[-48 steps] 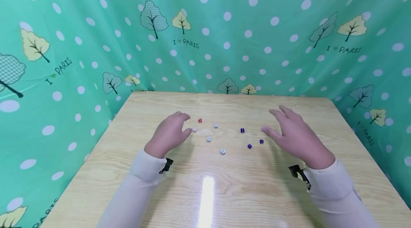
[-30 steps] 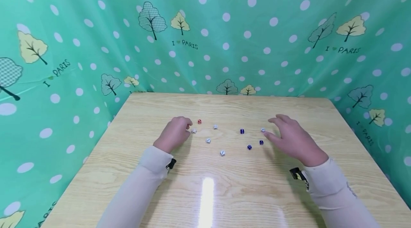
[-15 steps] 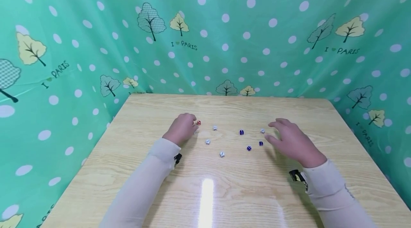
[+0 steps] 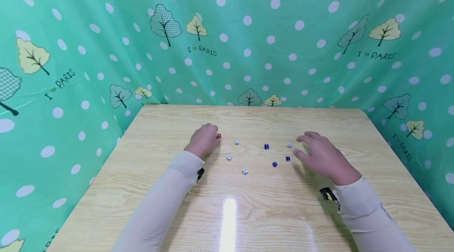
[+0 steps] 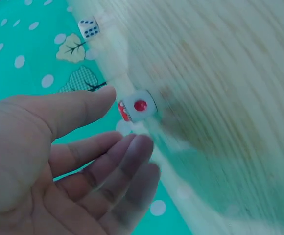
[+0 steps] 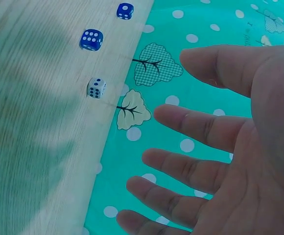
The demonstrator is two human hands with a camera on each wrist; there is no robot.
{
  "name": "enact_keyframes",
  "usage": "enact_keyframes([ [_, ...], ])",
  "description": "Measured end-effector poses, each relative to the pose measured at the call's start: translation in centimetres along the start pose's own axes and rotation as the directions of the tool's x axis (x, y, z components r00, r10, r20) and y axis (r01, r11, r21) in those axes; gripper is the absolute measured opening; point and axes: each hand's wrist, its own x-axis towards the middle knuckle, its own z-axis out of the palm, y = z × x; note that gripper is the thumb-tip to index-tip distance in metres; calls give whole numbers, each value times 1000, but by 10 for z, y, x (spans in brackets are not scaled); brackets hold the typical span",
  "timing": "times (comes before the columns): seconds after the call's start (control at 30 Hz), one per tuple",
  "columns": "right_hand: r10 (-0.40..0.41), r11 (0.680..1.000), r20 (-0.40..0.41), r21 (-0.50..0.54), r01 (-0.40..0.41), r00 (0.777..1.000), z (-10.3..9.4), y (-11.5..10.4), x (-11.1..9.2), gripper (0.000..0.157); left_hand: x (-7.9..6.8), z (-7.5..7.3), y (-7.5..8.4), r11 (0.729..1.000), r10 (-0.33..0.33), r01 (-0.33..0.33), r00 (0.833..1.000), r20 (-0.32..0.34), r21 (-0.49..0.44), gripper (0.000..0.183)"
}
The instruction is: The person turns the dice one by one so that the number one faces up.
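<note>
Now two loosely spread hands flank five white dice, three blue, one red.

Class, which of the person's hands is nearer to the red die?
Left. The left hand is just beside the red die; the right hand is well to its right, beyond the blue dice.

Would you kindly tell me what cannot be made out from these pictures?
1. Head view: part of the red die, hidden by the left hand.
2. Left wrist view: most of that red die, hidden behind the white die with a red pip.
3. Head view: the farthest blue die, its pips too small to count surely.
4. Right wrist view: the right hand's wrist, cut off by the edge.
</note>
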Motion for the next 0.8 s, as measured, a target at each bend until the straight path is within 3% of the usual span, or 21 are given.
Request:
enact_keyframes([
  [0.17,-13,1000,1,0,13,1000,3,2,1,52,5,6,8,996,50,-46,998,-49,81,26],
  [0.3,-17,1000,6,-3,17,1000,5,3,2,52,7,8,17,990,115,-108,991,-73,89,32],
  [0.47,-13,1000,7,-4,13,1000,7,5,2,52,9,14,28,980,174,-165,981,-80,112,26],
  [0.8,-27,1000,6,5,27,1000,10,8,2,49,9,22,41,971,210,-200,976,-63,133,16],
])
